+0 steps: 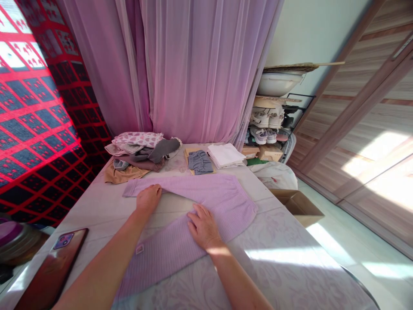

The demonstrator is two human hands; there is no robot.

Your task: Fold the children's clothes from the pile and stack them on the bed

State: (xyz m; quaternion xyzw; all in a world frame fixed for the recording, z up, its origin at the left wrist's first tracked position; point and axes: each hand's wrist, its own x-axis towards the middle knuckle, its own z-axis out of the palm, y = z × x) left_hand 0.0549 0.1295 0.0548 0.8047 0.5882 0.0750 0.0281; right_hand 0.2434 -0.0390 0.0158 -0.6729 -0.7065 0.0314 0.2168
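Note:
A pair of lilac ribbed pants (222,193) lies spread on the table, with the waistband toward the right and the two legs apart toward the left. My left hand (149,199) is on the far leg near its inner edge, its fingers curled together on the fabric; the fingertips are partly hidden. On the near leg, close to where the legs join, my right hand (204,227) rests palm down with its fingers spread. A small pale label (139,249) shows on the near leg.
Behind the pants are a heap of clothes (138,150), folded grey shorts (199,162) and a folded white cloth stack (226,155). A phone (53,271) lies at the left edge. A cardboard box (298,206) and a shoe rack (271,125) stand right of the table.

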